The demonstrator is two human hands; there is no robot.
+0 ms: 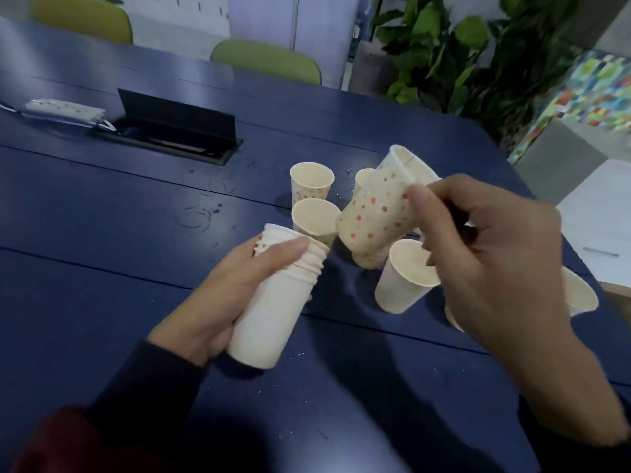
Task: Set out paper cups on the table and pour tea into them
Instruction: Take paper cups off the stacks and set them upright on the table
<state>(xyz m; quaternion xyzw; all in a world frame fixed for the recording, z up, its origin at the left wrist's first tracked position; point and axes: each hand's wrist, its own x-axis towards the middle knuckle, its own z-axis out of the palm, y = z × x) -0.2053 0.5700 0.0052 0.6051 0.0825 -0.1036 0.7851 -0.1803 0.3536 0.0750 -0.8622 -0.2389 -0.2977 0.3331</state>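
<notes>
the left hand (232, 288) grips a stack of white paper cups (273, 302), fingers curled round its side and the thumb laid across the ridged rims at the top. the stack leans with its mouth end pointing away from the person, low over the blue table (102, 233) (whether its base touches the surface cannot be told). the right hand (495, 261) pinches a dotted cup (372, 213) near its rim between thumb and fingers. it holds the cup tilted in the air, base down to the left and mouth up to the right.

loose cups stand under and around it. a far dotted cup (311, 186) is upright, with a near dotted cup (316, 221) just in front of it. a third cup (363, 175) is half hidden behind the held one, and a plain white cup (406, 281) stands just beside the right hand's fingers. another cup (580, 295) peeps out from behind the right hand.

farther left on the table an open cable hatch (177, 124) has its black lid raised, with a white power strip (65, 109) beside it. 2 green chairs (266, 61) stand at the far edge and a leafy plant (461, 52) grows to the right.
</notes>
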